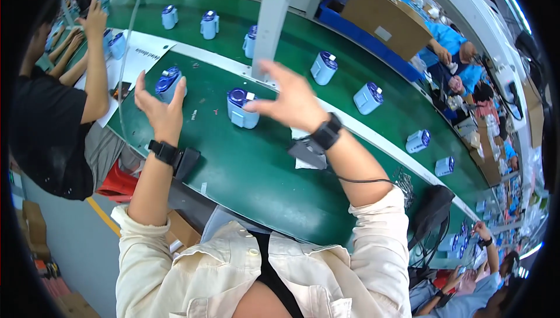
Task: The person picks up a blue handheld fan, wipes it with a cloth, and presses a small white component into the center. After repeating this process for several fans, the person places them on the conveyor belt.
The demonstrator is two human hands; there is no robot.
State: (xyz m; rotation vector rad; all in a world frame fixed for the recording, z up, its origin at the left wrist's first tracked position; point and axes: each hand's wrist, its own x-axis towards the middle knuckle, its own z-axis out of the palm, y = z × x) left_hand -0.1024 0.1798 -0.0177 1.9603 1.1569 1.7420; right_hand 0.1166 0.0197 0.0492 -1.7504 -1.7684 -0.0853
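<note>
Left hand (161, 115): wide, thumb and fingers spread on either side of a light-blue plastic container with a dark-blue top (167, 86). Contact cannot be told; thumb overlaps its right side in view. Container stands left of the pale-grey metal post (273, 26), the landmark here, on the wearer's side.

Right hand (298, 101): also wide, fingers apart, to the right of the post's foot, fingertips crossing in front of it. Thumb points left, at the side of a second light-blue container with a dark-blue top and white tab (241, 109); touch or gap unclear. This one is upright, just left of the post's foot and nearer the wearer.

Black wristbands (326, 133) on both wrists. Both containers on a glossy green work surface (251, 166), nearer than the post. Behind the post, a green belt (291, 47) carries spaced similar containers (324, 68) to its left and right. Far left of post: a white printed sheet (131, 64) and a co-worker in a black shirt (52, 131). Right of post, toward the wearer: a black bag (430, 208). Right, beyond the belt: a large brown cardboard box (382, 18).
</note>
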